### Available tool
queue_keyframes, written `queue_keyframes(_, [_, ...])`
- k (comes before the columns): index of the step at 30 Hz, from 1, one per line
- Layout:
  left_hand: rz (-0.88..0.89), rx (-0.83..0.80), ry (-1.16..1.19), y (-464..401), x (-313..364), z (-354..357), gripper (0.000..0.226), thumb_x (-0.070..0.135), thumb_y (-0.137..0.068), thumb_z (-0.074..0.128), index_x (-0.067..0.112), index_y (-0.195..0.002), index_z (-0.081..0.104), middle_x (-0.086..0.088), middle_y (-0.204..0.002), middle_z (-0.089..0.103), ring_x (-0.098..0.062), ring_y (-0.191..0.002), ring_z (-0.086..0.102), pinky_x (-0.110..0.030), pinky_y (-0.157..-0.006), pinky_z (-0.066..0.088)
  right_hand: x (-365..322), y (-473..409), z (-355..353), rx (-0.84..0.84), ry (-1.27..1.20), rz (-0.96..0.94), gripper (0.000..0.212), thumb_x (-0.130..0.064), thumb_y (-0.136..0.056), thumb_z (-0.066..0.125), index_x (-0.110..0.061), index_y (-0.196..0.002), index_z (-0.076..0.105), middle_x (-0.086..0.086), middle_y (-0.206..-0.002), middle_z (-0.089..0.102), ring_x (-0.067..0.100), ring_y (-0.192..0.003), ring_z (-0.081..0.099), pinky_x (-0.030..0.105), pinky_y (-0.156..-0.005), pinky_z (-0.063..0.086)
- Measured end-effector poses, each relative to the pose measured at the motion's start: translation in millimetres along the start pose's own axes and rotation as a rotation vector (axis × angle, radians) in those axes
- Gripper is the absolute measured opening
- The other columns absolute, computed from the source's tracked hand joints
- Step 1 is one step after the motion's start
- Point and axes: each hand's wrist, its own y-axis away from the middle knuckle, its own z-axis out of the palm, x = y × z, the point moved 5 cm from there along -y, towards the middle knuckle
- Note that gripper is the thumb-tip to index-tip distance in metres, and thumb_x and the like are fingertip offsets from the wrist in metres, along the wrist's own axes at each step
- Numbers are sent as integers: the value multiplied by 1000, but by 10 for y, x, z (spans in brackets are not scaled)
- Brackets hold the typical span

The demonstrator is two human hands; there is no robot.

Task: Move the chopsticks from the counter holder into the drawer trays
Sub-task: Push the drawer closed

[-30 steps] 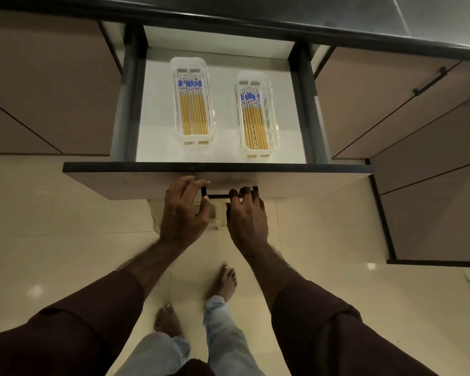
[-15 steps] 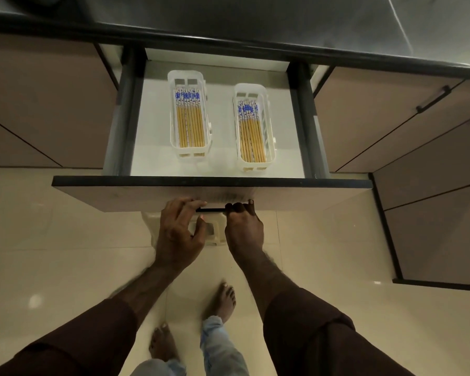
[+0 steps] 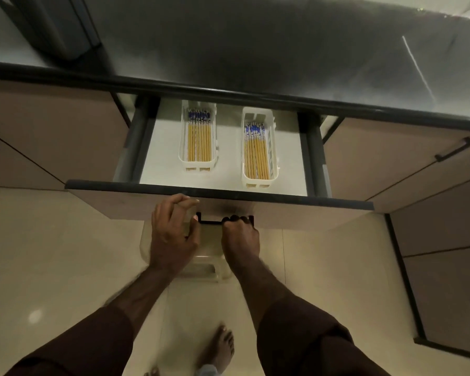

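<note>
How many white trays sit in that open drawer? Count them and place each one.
2. The left tray lies farther back in the drawer; the right tray lies nearer the front. Both hold chopsticks. The drawer's rear is hidden under the counter.

A dark, glossy tabletop (image 3: 269, 58) runs across the top of the view, its black front edge slanting down toward the right. A pale streak of light (image 3: 417, 67) reflects off its right part, and a dark boxy object (image 3: 57, 25) stands at its far left corner. Below the edge sit flat cabinet fronts (image 3: 46, 131) in a muted brown, split by thin dark seams. The right-hand cabinet door (image 3: 391, 156) carries a slim black bar handle (image 3: 455, 149). Further right, more brown panels (image 3: 445, 280) sit in a black frame reaching to the floor. The floor (image 3: 52, 253) is glossy cream tile with faint grout lines, and a small round glare spot (image 3: 34, 316) shows at lower left. The light is dim and warm.
</note>
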Motion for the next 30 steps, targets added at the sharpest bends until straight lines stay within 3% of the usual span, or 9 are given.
queue_keyframes(10, [-76,-15,-91,-510,-25,211,37,21,-83,55,5,-114,67,-13,-114,60,-27,-111,53,-43,-93,48,105,-802,-228,-54,32,1,19,-18,-93,61,-11,-109,68,9,-98,69,23,-90,65,36,-80,52])
queue_keyframes(20, [-85,-30,-77,-1131,-103,364,39,20,-81,55,8,-116,66,-12,-116,58,-25,-111,52,-40,-92,48,203,-1507,-382,-93,82,50,21,-18,-93,61,-12,-112,66,9,-97,66,21,-90,64,32,-69,44])
queue_keyframes(28, [-54,-27,-34,-1656,-259,517,49,14,-80,60,9,-128,57,-11,-126,53,-24,-116,47,-31,-98,41,259,-2120,-536,-59,-6,149,24,-14,-96,49,-8,-111,66,14,-99,66,29,-93,63,35,-67,43])
queue_keyframes(30, [-54,-28,-3,-1770,-280,543,49,17,-80,57,9,-129,54,-14,-126,54,-27,-116,49,-36,-98,43,321,-2283,-557,-61,-146,237,31,-14,-100,38,-5,-117,62,17,-114,63,34,-105,59,36,-75,39])
